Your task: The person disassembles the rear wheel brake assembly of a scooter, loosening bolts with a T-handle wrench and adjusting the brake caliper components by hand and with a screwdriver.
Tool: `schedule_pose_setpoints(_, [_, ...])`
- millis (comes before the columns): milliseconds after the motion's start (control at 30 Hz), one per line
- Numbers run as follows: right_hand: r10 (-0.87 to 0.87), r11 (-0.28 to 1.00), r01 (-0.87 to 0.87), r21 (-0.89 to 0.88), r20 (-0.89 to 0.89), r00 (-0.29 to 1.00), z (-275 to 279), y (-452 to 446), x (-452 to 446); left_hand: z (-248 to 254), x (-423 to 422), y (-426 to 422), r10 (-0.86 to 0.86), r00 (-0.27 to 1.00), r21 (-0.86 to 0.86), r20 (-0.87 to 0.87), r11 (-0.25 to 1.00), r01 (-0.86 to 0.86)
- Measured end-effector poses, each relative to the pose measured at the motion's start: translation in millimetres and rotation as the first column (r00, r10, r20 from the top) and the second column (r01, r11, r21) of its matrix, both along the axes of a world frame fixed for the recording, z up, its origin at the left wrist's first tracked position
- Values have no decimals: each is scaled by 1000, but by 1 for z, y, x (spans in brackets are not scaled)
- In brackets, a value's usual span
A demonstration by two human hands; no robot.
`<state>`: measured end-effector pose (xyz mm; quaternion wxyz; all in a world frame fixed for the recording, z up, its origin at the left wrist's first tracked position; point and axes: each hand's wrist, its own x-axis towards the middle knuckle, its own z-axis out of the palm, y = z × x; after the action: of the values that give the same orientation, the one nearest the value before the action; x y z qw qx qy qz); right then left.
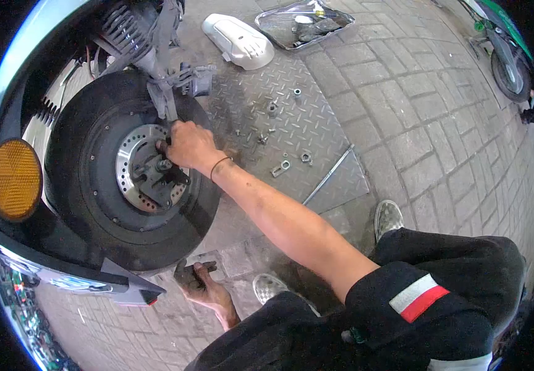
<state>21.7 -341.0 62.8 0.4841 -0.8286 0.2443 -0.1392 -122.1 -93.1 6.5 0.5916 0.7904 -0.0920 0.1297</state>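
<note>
My right hand (188, 144) reaches across to the wheel's hub, fingers curled at the upper edge of the drilled brake disc (132, 147), just below the lower end of a grimy suspension arm (163, 102). What its fingers grip is hidden behind the hand. The axle end (164, 165) and a dark bracket show beside the thumb. Low beside the tyre (88, 229), my left hand (208, 292) is closed around a dark, blocky metal part (191, 277), thumb on top. Fingers and shadow cover much of that part, and its exact kind is unclear.
Nuts, bolts and a socket (297, 93) lie on a diamond-plate sheet (316, 133) with a long metal rod (329, 174). Behind are a silver cover (239, 42) and a tray (273, 21) of tools. An orange reflector (15, 179) and bodywork border the left. My shoes stand close.
</note>
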Motion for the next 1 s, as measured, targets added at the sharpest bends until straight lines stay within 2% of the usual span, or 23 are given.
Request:
schedule_pose_setpoints(167, [-55, 990, 55, -128, 7, 998, 8, 2, -6, 7, 1, 1, -38, 999, 134, -36, 990, 43])
schedule_pose_setpoints(267, [-101, 981, 96, -171, -22, 995, 0, 7, 4, -3, 1, 2, -22, 1000, 55, -13, 998, 22])
schedule_pose_setpoints(300, [-58, 978, 57, -199, -1, 998, -3, 6, 3, -9, 3, 13, -34, 999, 129, 34, 991, 30])
schedule_pose_setpoints(333, [-94, 959, 103, -263, 49, 994, -7, 12, 4, -19, 5, 20, -62, 995, 179, 80, 983, 47])
schedule_pose_setpoints(367, [-110, 953, 121, -279, 55, 992, -14, 13, 7, -23, 5, 16, -11, 1000, 46, -4, 999, 11])
schedule_pose_setpoints(433, [-112, 964, 117, -239, 36, 993, -28, 14, 25, -31, 12, 1, -45, 999, 62, -9, 997, 46])
schedule_pose_setpoints(467, [-31, 989, 34, -145, 26, 999, -12, 7, 12, -32, 15, -10, -59, 998, 71, -5, 996, 59])
schedule_pose_setpoints(533, [-92, 996, 92, 6, 65, 994, -14, 8, 19, -34, 18, -31, -94, 995, 70, -10, 993, 95])
schedule_pose_setpoints(567, [-119, 993, 119, -8, 59, 991, -24, 4, 27, -35, 17, -39, -112, 994, 66, -15, 991, 112])
schedule_pose_setpoints(633, [-107, 987, 86, 139, 153, 982, -38, 3, 44, -34, 17, -48, -128, 992, 64, -14, 990, 129])
schedule_pose_setpoints(800, [-172, 984, 162, 70, 168, 971, -29, 17, 41, -39, 15, -63, -176, 984, 42, -30, 983, 177])
schedule_pose_setpoints(867, [-236, 965, 251, -73, 176, 956, -28, 25, 41, -39, 14, -67, -188, 982, 33, -35, 981, 189])
schedule_pose_setpoints(1000, [-232, 969, 241, -44, 152, 961, -22, 24, 40, -40, 14, -69, -203, 978, 21, -39, 979, 204])
